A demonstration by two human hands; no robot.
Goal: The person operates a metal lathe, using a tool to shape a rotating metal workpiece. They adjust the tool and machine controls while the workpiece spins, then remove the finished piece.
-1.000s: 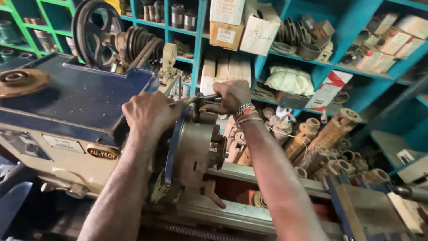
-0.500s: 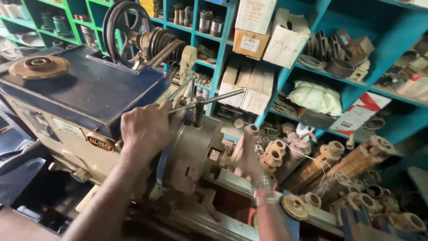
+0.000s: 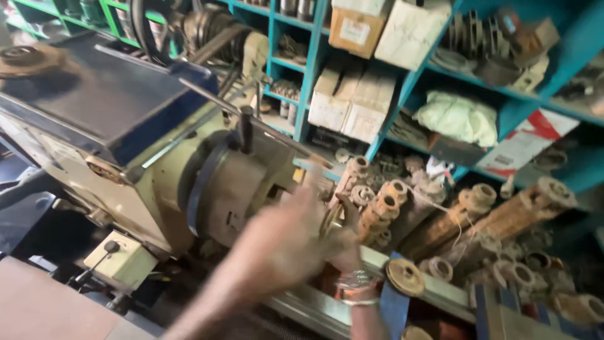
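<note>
Two hands meet low in the middle of the view, just in front of the lathe chuck [image 3: 236, 186]. Left hand [image 3: 283, 242] comes up from the bottom edge, heavily blurred; its fingers point toward the chuck face, and whether it grips anything cannot be told. Right hand [image 3: 343, 236], wearing metal bangles [image 3: 355, 280] at the wrist, sits just beside the left and appears curled around a small round metal part [image 3: 331, 217]; blur leaves the grasp itself uncertain.

Chuck: grey, round, mounted on the cream headstock [image 3: 135, 164], with a T-handled chuck key [image 3: 245, 129] standing upright in its top; the key's long cross bar runs slantwise above it. Neither hand touches the key. Headstock carries a dark blue top cover [image 3: 94, 88]. A rusty disc [image 3: 22, 56] lies on that cover at far left. A cream switch box [image 3: 119, 261] with a black lever hangs below the headstock.

Right of the hands, a brass-coloured pulley wheel [image 3: 404, 277] rests on the lathe bed rail [image 3: 440, 293]. Behind it lies a heap of rusty flanged shafts [image 3: 484, 214], stacked closely and touching. Blue shelving [image 3: 402, 94] at the back holds cardboard boxes [image 3: 355, 28], a pale green cloth bundle [image 3: 458, 116] and assorted metal parts.
</note>
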